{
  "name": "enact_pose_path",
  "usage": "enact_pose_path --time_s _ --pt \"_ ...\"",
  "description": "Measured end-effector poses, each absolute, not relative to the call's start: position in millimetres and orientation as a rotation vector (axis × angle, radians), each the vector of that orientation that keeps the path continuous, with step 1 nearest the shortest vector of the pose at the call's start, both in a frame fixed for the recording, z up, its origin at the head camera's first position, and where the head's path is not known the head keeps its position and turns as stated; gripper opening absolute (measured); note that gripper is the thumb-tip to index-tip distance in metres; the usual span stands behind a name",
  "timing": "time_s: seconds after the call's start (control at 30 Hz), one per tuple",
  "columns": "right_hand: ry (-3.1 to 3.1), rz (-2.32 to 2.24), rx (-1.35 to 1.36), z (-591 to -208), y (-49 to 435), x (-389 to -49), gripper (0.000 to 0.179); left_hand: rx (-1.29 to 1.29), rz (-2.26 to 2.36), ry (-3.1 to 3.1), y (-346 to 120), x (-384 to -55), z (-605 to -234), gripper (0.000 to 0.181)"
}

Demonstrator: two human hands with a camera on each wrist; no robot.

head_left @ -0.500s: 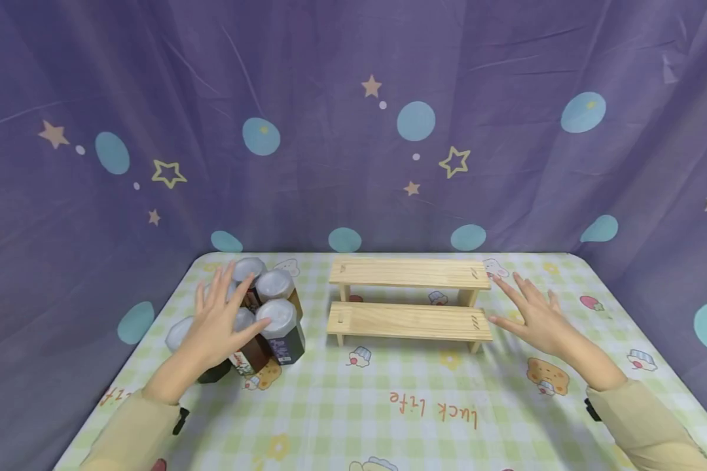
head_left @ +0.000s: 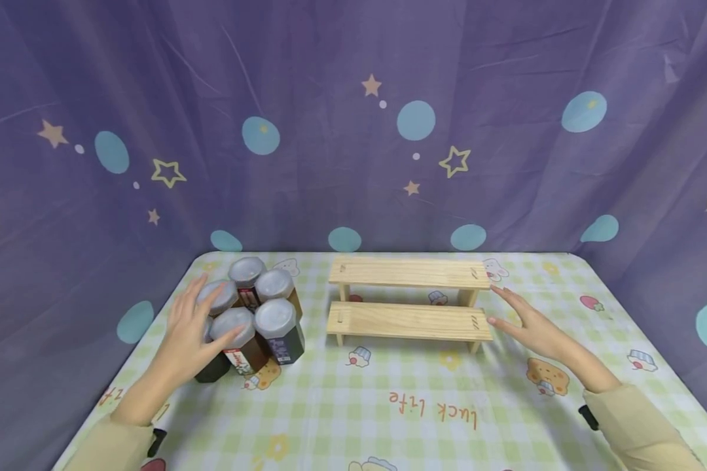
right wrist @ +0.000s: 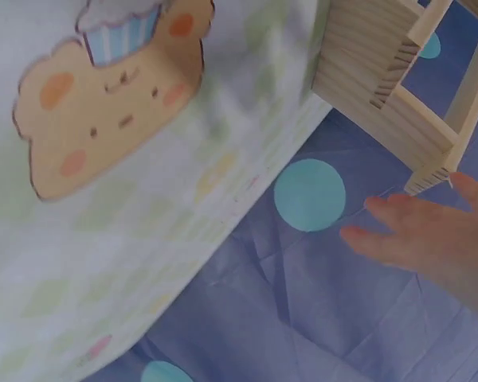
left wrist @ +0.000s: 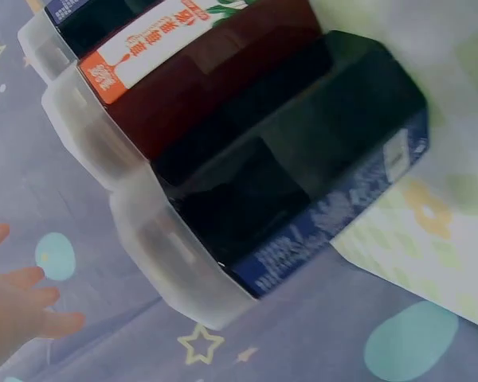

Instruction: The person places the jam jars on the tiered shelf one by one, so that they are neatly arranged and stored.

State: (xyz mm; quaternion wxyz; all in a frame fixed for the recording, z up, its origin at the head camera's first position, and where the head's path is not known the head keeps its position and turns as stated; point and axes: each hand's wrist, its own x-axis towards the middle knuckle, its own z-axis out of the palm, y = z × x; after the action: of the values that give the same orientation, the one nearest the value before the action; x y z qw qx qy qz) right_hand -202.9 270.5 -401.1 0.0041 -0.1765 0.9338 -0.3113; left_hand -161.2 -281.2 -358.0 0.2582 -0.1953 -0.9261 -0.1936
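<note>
Several dark jars with frosted, faceted lids stand in a cluster at the left of the table in the head view. My left hand [head_left: 182,337] hovers over the front-left jar [head_left: 213,369], fingers extended and thumb apart, near a jar with a red and white label [head_left: 244,347]. From the left wrist, a dark jar with a blue label [left wrist: 295,175] fills the middle, and the fingers sit apart from its lid. A two-step wooden stand [head_left: 409,320] is at the centre. Beside its right end is my right hand [head_left: 536,330], fingers extended; whether the fingertips touch the wood I cannot tell.
A green checked cloth [head_left: 353,405] with printed cartoons and lettering covers the table. Behind it and along the sides hangs a purple curtain [head_left: 330,183] with stars and teal spots. A black strap piece [head_left: 157,443] shows at the left wrist.
My left hand has moved left and toward me, off the middle jars, uncovering their lids. My right hand has dipped slightly beside the stand, its fingers now closer together.
</note>
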Motion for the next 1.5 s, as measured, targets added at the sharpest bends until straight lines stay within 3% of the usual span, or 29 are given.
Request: enact_pose_path --time_s 0.77,1.1,1.5 --pt "2.571 -1.48 -0.37 -424 267 -209 0.058 -0.118 -0.912 -2.668 -320 -139 -370 0.076" --pt "2.359 -1.644 -0.196 -430 263 -209 0.061 -0.112 -0.961 -2.623 -328 -138 -384 0.075" --pt "2.276 -1.743 -0.063 -435 258 -212 0.057 -0.066 -0.945 -2.598 -387 -173 -462 0.075"
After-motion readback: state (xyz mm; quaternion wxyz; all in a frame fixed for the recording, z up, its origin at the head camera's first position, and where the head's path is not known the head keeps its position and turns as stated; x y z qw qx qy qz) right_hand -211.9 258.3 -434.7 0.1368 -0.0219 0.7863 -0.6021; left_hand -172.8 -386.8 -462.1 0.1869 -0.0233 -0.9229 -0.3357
